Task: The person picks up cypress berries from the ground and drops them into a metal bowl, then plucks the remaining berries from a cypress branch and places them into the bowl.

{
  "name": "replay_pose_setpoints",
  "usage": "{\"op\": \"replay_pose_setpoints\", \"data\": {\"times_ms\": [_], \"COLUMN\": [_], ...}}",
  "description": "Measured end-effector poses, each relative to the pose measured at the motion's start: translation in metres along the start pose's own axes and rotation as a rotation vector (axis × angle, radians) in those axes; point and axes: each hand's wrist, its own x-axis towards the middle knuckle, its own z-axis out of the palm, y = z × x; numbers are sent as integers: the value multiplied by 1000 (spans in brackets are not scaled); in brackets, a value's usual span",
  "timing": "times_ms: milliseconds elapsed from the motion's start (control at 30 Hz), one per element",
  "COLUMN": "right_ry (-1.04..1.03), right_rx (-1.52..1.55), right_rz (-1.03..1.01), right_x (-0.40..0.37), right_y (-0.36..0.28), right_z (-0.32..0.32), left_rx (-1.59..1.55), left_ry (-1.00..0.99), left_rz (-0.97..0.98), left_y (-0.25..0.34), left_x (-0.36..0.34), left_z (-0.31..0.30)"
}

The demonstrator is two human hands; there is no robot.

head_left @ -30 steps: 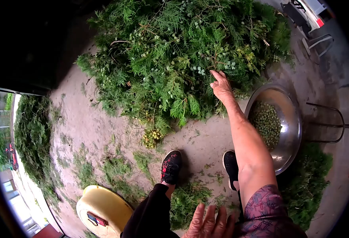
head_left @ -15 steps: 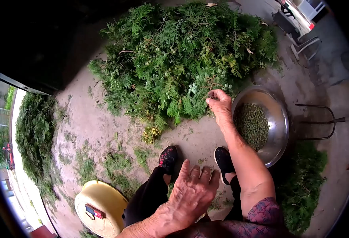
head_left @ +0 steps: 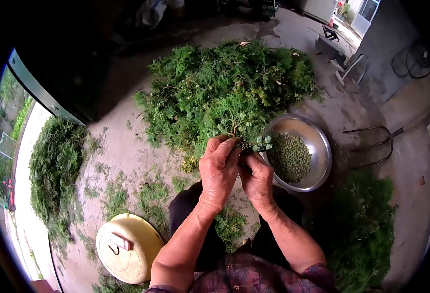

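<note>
Left hand (head_left: pixel 219 168) and right hand (head_left: pixel 258 183) meet above the knees, touching, fingers curled and pinching one green sprig (head_left: pixel 234 128) between them. The sprig stands roughly upright, with its pale cones just beside the right fingertips. A steel bowl (head_left: pixel 323 146) of green seeds sits just right of the hands. The branch pile (head_left: pixel 215 83) lies ahead, and the yellow lid (head_left: pixel 127 254) lies on the ground at lower left
</note>
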Motion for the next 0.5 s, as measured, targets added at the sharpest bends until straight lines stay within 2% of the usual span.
{"op": "replay_pose_setpoints", "data": {"times_ms": [33, 133, 233, 367, 500], "right_ry": [5, 10, -28, -132, -228], "right_rx": [8, 5, -48, -140, -149], "right_rz": [-32, -98, -168, -222, -223], "right_x": [-10, -34, -56, -86, -116], "right_y": [-12, -46, -70, -91, -110], "right_z": [-4, -19, -38, -61, -72], "left_rx": [50, 310, 359, 396, 238], "left_ry": [1, -117, -193, -439, -528], "left_rz": [84, 145, 358, 141, 34], "left_y": [9, 45, 60, 89, 98], "left_x": [-6, -21, -33, -51, -74], "left_z": [-3, -19, -34, -61, -80]}}
